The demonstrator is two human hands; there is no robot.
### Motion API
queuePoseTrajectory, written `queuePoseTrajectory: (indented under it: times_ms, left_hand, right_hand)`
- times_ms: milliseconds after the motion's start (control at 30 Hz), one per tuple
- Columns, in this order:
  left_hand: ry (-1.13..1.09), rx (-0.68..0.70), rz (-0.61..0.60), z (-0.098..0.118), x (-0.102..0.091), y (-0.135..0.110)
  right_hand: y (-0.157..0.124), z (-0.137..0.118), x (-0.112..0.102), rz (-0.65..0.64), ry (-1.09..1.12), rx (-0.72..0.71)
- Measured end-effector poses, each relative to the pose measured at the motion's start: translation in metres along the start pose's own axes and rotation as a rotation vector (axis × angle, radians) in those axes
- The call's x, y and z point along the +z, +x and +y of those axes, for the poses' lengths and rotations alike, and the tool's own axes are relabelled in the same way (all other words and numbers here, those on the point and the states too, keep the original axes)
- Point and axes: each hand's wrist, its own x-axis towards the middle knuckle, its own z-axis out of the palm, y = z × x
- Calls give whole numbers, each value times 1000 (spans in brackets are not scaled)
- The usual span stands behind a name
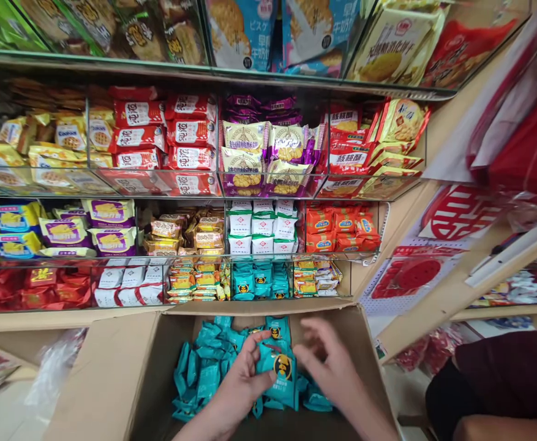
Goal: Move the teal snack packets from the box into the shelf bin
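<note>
Packet (287,384), teal, pinched by left hand (246,372); right hand (330,362) held spread beside it. Probably light, slick, crumbly; best gripped by edges.

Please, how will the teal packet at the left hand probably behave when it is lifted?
The teal packet may crinkle and bend at its edges, which look thin. Its surface looks shiny, so it could slip slightly against the left hand. Its flat, squarish shape should hardly roll.
</note>
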Motion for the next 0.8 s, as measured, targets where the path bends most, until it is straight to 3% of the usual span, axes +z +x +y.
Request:
queuePoseTrajectory:
  times_ms: [67, 133, 233, 333, 400, 500, 667, 800]
  left_hand:
    - [17, 23, 5, -4, -1, 3]
    - [4, 50, 105, -11, -3, 7]
    - [-85, 64, 256, -22, -2, 11]
    - [-152, 18, 228, -25, 7, 11]
    - [-142, -36, 213, -21, 13, 8]
    - [-66, -87, 211, -13, 14, 5]
    - [168, -72, 53, -8, 7, 6]
    - [152, -38, 201, -15, 7, 9]
  right_hand:
    - [-14, 4, 23, -185, 46, 113]
    - [-23, 10, 40, -230, 139, 196]
    - [-30, 17, 53, -100, 364, 324]
    - [-34, 19, 58, 52, 566, 453]
    - [-35, 18, 59, 110, 584, 452]
    - [-36, 15, 54, 118, 530, 376]
    - [-30, 12, 42, 68, 629, 384]
    - [-31, 18, 50, 129, 705, 446]
